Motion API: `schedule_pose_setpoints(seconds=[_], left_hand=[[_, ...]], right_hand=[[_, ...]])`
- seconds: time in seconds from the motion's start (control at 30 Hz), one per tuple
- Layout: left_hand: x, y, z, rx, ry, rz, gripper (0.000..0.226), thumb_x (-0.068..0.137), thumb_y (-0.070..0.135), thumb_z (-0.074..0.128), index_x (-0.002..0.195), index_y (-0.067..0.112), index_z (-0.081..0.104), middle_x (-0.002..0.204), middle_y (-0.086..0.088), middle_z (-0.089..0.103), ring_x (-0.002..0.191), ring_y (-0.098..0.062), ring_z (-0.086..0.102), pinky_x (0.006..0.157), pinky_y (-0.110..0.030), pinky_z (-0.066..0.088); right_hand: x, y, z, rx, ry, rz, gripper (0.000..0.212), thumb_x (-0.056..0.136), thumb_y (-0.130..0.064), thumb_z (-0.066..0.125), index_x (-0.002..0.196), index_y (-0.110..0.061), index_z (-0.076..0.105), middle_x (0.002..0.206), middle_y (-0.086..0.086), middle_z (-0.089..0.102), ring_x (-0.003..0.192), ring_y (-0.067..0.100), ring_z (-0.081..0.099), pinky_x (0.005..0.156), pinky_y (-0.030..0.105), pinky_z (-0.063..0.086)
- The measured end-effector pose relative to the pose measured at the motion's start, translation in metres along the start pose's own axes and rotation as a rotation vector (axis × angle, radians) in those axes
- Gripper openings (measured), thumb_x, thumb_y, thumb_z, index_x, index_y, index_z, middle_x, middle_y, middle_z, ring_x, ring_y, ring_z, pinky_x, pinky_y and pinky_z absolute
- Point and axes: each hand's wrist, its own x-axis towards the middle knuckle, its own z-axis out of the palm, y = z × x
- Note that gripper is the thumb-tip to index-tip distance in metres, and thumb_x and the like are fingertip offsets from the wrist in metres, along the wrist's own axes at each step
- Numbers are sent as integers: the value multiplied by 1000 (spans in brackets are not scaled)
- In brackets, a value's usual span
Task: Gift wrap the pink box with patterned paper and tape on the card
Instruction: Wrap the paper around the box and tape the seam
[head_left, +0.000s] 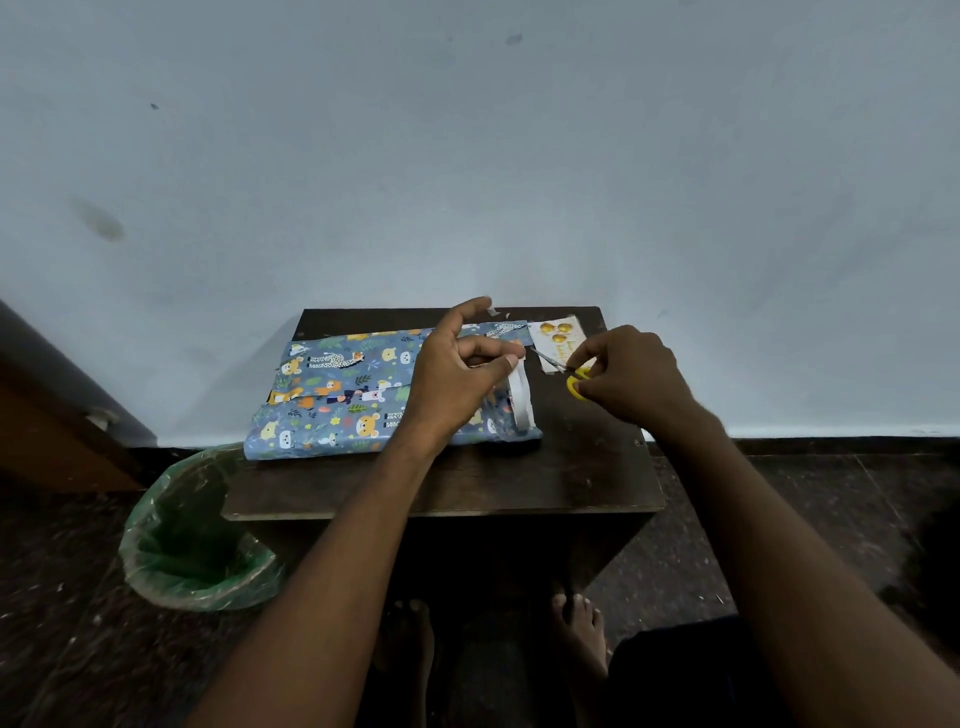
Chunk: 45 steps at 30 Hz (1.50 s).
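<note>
- While the left hand pinches a strip of tape between thumb and forefinger, its grip pressed together on the strip's upper end, the roll hangs just below, resting on the wrapped box.
- Just right of that pinch, the right hand has its grip closed through the yellow handles of the scissors, blades pointing at the tape.
- Tape is light, limp and sticky, I judge; it is best held taut by its ends so that it does not curl onto itself.
- Under the left grip lies the box, already covered in blue animal-print paper; the paper looks thin and easy to crease or tear, so hold the box by its edges.
- Beyond the scissors lies the card, flat on the worktop; it looks light and stiff and is not yet on the box.
- Another small bit of tape seems stuck to the left forefinger tip.
- Below left of the worktop stands a bin with a green liner, well clear; nothing blocks the cut.
</note>
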Motion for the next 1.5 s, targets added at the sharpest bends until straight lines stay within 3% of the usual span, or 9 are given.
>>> schedule_pose_setpoints(seconds=[0.23, 0.4, 0.47, 0.73, 0.93, 1.07, 1.2, 1.33, 1.5], left_hand=[[-9, 11, -3, -126, 4, -20, 65, 94, -6, 74, 151, 13, 49, 102, -8, 83, 107, -14, 78, 87, -15, 55], [-14, 16, -5, -247, -27, -31, 64, 93, -3, 77, 150, 14, 51, 107, -16, 81, 111, -26, 77, 96, -31, 59], [-14, 16, -7, -266, -27, -48, 65, 92, -2, 78, 149, 15, 52, 107, -16, 81, 110, -27, 77, 97, -35, 60], [-12, 18, -3, -313, 144, -218, 64, 85, 8, 88, 142, 18, 60, 98, -10, 83, 90, -19, 80, 74, -24, 59], [-9, 16, -3, -465, 181, -413, 71, 87, 2, 84, 150, 16, 53, 102, -16, 82, 77, -22, 77, 64, -24, 58], [-10, 1, -4, -201, 198, -336, 58, 94, 1, 75, 147, 13, 55, 101, -16, 81, 66, -18, 72, 58, -28, 56], [-6, -7, -23, 278, 179, -39, 56, 92, 1, 72, 142, 22, 60, 104, 7, 80, 82, -13, 77, 75, -30, 60], [-5, -14, -53, 623, 81, 72, 76, 87, 5, 77, 154, 28, 50, 122, 17, 75, 100, -15, 69, 81, -34, 54], [-8, -20, -91, 723, -188, 4, 115, 75, 44, 88, 168, 39, 20, 161, 15, 50, 146, -15, 50, 120, -53, 41]], right_hand=[[-11, -18, 29, -225, -43, -6, 24, 89, -29, 72, 112, -22, 78, 114, 9, 71, 104, 34, 66, 78, 32, 47], [-9, -40, 21, 206, 38, -203, 34, 80, -29, 80, 113, -23, 78, 98, -12, 74, 90, 8, 64, 76, 22, 45], [-9, -44, 22, 296, -8, -244, 17, 85, -24, 75, 101, -21, 81, 78, -14, 72, 77, 6, 66, 73, 28, 50], [-8, -44, 25, 157, 241, -292, 7, 88, -18, 78, 83, -21, 82, 75, -5, 76, 70, 13, 66, 63, 16, 40], [-12, -45, 24, 142, 330, -368, 8, 86, -14, 75, 83, -19, 81, 75, -1, 76, 69, 20, 67, 67, 33, 51], [-7, -42, 24, 75, 240, -352, 12, 88, -12, 74, 92, -16, 84, 85, 6, 79, 82, 27, 69, 72, 34, 51], [10, -20, 24, -102, 106, -231, 13, 90, -17, 71, 97, -19, 83, 93, 8, 76, 93, 32, 67, 70, 32, 45], [21, -7, 29, -208, 34, -178, 17, 87, -9, 69, 95, -15, 82, 97, 11, 74, 96, 33, 66, 72, 32, 45], [23, -11, 42, -270, -10, -150, 25, 87, -2, 69, 106, -14, 81, 108, 14, 74, 106, 36, 66, 79, 37, 52]])
